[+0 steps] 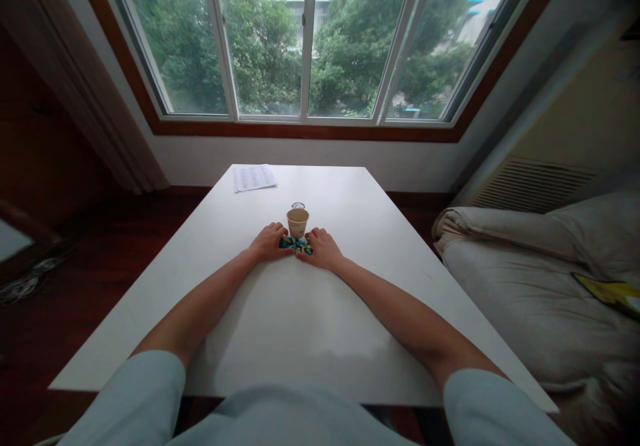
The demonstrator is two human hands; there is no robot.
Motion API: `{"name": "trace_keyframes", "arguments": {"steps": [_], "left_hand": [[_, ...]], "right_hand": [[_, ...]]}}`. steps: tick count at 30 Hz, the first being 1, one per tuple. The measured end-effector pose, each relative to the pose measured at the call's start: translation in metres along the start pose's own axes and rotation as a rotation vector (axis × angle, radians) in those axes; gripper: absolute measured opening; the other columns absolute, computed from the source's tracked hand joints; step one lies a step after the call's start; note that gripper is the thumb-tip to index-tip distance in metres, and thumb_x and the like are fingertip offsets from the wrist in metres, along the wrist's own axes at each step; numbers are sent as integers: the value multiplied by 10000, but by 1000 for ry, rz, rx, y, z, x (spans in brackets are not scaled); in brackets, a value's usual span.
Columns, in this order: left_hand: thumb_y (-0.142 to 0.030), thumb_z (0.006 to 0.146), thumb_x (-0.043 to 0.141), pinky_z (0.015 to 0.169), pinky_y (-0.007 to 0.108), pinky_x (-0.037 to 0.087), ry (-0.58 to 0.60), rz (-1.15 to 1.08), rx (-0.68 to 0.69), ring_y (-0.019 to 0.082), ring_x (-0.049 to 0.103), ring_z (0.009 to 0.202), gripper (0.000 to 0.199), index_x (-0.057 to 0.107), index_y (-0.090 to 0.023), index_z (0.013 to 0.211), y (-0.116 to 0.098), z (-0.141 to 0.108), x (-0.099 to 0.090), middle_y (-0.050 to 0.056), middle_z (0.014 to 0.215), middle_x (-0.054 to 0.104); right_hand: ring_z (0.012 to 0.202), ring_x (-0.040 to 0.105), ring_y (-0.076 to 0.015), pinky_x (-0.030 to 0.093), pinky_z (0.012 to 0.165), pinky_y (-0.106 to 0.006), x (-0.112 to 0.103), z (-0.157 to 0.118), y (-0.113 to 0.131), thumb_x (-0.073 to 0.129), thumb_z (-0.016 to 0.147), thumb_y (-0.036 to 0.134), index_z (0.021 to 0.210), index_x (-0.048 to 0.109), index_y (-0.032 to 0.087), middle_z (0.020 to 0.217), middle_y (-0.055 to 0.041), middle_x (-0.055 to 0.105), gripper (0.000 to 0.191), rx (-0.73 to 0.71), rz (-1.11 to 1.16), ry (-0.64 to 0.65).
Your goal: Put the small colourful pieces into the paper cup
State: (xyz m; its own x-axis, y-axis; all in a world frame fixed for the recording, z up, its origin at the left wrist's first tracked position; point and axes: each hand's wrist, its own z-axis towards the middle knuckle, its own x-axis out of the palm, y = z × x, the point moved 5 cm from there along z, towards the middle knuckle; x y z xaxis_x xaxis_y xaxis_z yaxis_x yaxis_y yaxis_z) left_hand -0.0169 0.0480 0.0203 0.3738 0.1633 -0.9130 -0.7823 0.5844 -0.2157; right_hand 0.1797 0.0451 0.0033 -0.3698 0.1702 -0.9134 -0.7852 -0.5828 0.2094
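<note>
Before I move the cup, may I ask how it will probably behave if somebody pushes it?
The cup looks like thin paper, so it is probably light and may dent if squeezed. It narrows from the rim towards the base, so a push near the top could tip it.

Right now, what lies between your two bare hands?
In the head view, a loose pile of small multicoloured pieces lies between left hand and right hand, beside the round beige cup.
</note>
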Motion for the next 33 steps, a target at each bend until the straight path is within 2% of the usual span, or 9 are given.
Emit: {"name": "trace_keyframes", "arguments": {"steps": [7, 14, 18, 22, 25, 33], "left_hand": [[-555, 772, 743, 851, 389, 464, -14, -62, 28, 252, 577, 945, 412, 696, -224, 1013, 2, -1, -2, 92, 1011, 618], [-560, 811, 705, 852, 367, 460, 2, -54, 42, 237, 579, 949, 405, 717, -239, 1059, 2, -2, -8, 86, 1007, 631], [-542, 807, 712, 880, 381, 462, 19, -71, 35, 250, 583, 980, 481, 696, -249, 1189, 7, -6, -13, 96, 1056, 635], [-552, 757, 765, 968, 429, 446, 39, -80, 23, 297, 564, 1100, 659, 627, -263, 1333, 17, -13, -16, 118, 1204, 627], [-574, 757, 762, 1021, 452, 425, 37, -77, 18, 315, 537, 1173, 709, 600, -263, 1374, 25, -17, -16, 121, 1284, 608], [-557, 822, 711, 1005, 421, 437, -17, -48, -5, 286, 547, 1141, 555, 670, -248, 1280, 32, -14, -10, 118, 1235, 626]], "right_hand": [[1056, 517, -280, 443, 940, -402, -1, 6, -11, 660, 879, 605, 1155, 643, 195, 1085, -124, 585, 495, -88, 44, 1], [1055, 543, -253, 445, 916, -362, -8, 17, -21, 711, 868, 530, 1185, 664, 234, 1093, -91, 605, 436, -193, 122, 101], [1060, 549, -250, 446, 917, -357, -12, 17, -22, 694, 883, 533, 1185, 673, 233, 1102, -94, 609, 426, -201, 130, 90], [1072, 547, -261, 454, 935, -375, -14, 15, -26, 722, 855, 553, 1237, 660, 232, 1128, -105, 608, 503, -236, 125, 77], [1069, 550, -271, 464, 937, -393, -14, 14, -30, 730, 841, 575, 1244, 661, 236, 1118, -109, 611, 531, -253, 107, 53], [1016, 563, -247, 470, 885, -364, -16, 13, -35, 712, 880, 527, 1118, 703, 246, 1050, -93, 623, 368, -186, 79, -18]]}}
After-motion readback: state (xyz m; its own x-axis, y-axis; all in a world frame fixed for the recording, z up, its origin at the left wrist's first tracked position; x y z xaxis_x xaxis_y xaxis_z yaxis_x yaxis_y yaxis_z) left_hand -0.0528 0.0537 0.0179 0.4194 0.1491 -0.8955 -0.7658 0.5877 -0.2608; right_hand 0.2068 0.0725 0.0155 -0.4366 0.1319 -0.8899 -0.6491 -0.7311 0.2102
